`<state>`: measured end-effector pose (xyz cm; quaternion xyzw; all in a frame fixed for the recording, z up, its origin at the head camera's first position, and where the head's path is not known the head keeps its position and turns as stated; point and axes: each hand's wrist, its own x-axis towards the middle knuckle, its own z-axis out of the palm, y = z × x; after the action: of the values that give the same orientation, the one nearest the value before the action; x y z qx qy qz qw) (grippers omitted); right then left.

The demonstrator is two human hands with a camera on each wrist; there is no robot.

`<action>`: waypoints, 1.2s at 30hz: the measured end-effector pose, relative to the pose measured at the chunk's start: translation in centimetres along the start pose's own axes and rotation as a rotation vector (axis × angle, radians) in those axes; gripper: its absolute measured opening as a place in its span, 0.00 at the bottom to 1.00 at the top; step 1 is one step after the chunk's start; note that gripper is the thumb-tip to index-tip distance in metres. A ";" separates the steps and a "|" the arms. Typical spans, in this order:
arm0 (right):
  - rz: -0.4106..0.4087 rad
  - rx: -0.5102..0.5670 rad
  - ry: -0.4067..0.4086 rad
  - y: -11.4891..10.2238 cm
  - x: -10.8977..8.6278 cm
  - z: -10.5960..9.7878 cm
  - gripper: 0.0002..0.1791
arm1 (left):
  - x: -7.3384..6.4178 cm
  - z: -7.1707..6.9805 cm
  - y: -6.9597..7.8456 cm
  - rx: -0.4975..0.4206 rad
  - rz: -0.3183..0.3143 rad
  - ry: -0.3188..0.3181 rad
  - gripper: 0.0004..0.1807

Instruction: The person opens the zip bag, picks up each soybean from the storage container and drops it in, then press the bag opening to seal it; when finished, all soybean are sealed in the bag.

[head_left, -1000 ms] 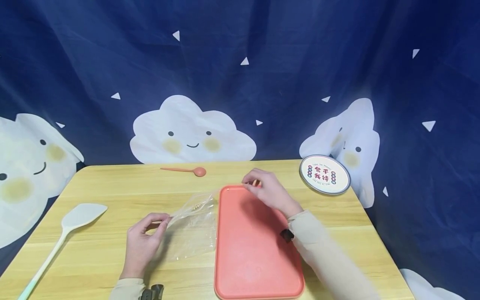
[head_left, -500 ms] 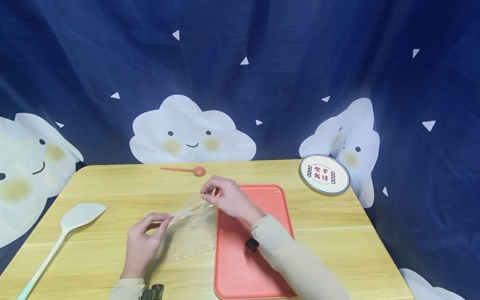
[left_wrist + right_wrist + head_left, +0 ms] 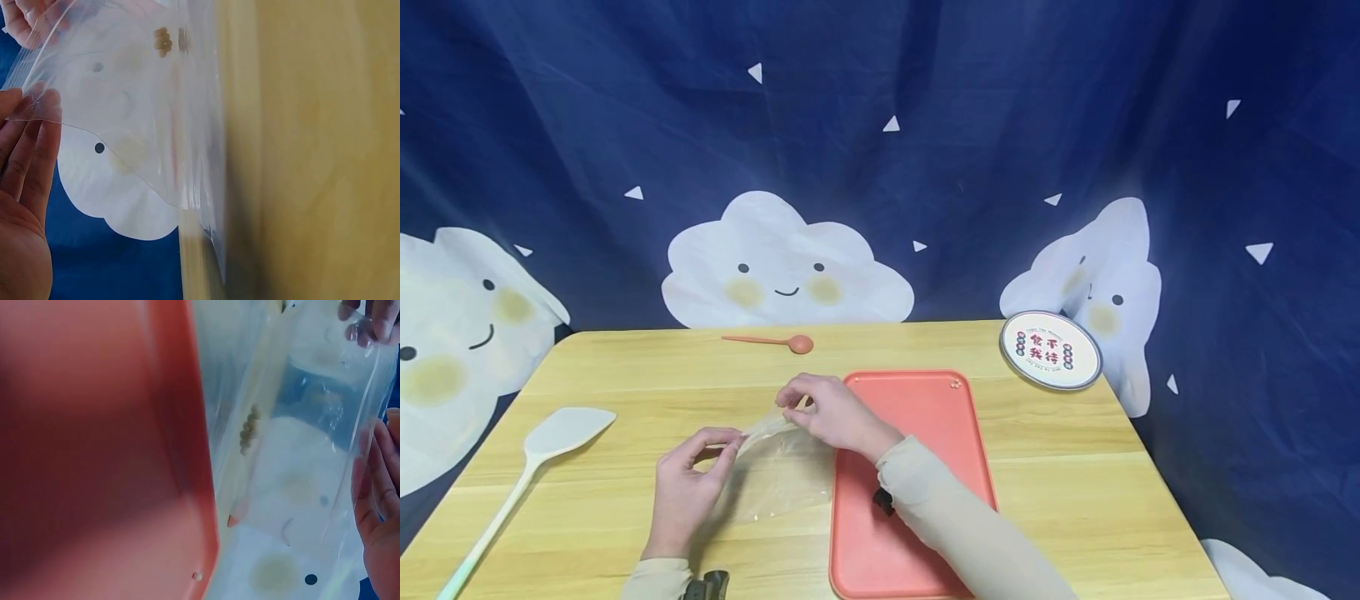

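A clear zip bag (image 3: 782,482) stands over the table just left of the pink tray (image 3: 861,533). My left hand (image 3: 688,487) pinches one end of its mouth between thumb and fingers. At the other end, my right hand (image 3: 835,414) pinches the same mouth edge, its forearm crossing the tray. Several small round beige beads (image 3: 162,42) cluster inside the bag, seen through the plastic in both wrist views. On the tray, a small cluster of beads (image 3: 955,384) lies in the far right corner, and a single bead (image 3: 197,576) sits in the far left corner.
Behind the bag lies an orange-red spoon (image 3: 800,344). A white spatula (image 3: 561,433) with a pale green handle end is at the left. An oval plate with printed characters (image 3: 1051,350) lies at the back right. A blue cloud-patterned curtain (image 3: 962,167) hangs behind the table.
My right hand has moved left from the tray's far edge to the bag's mouth, uncovering the beads in the far right corner. My left hand has kept its hold.
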<state>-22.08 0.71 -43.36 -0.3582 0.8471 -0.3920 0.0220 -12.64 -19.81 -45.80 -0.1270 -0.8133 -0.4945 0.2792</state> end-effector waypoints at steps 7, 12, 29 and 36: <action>-0.037 0.080 0.052 0.7 -1.1 -2.1 0.10 | -0.7 0.2 -2.9 0.004 0.006 0.004 0.15; -0.047 0.090 0.097 1.3 -1.8 -4.2 0.08 | -0.8 0.2 -3.1 0.006 0.001 -0.003 0.13; 0.161 -0.023 0.134 7.1 -7.9 -11.4 0.07 | -0.4 0.1 -1.9 0.023 0.029 -0.024 0.11; 0.222 -0.147 0.127 11.2 -9.9 -13.2 0.07 | -0.4 0.3 -2.9 0.071 0.024 -0.031 0.14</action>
<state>-25.51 20.36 -44.29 -0.2374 0.9075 -0.3462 -0.0149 -13.79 -20.95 -48.26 -0.1343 -0.8331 -0.4597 0.2766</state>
